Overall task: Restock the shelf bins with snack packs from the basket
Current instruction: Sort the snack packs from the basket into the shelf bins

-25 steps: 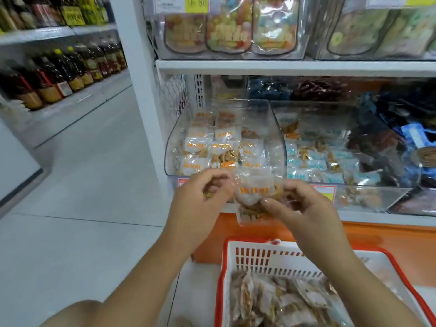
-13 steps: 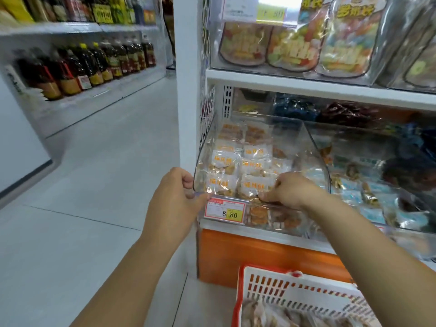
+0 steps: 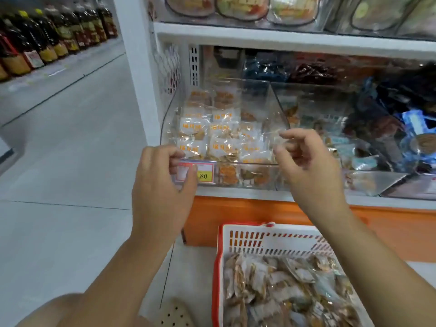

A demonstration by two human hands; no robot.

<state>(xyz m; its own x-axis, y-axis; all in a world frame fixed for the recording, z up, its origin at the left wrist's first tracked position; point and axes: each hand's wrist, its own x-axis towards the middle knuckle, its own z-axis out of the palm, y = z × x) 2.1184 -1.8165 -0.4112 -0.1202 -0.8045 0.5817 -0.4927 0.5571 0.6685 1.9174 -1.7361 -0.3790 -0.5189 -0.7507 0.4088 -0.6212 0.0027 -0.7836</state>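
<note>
Clear plastic bin [image 3: 247,163] of snack packs [image 3: 221,147], front lip gripped by left hand [image 3: 162,185], likely to steady it; right hand [image 3: 309,168] above, half-curled, grasp impossible to tell; spare packs [image 3: 283,291] in red-rimmed basket [image 3: 247,226] below.

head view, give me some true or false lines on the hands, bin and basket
1. The left hand grips the front rim of the clear bin. True.
2. The basket is empty. False: it holds snack packs.
3. A price tag sits on the bin's front. True.
4. The basket's rim is blue. False: it is red.
5. The bottles stand to the right of the bin. False: they are far left.
</note>
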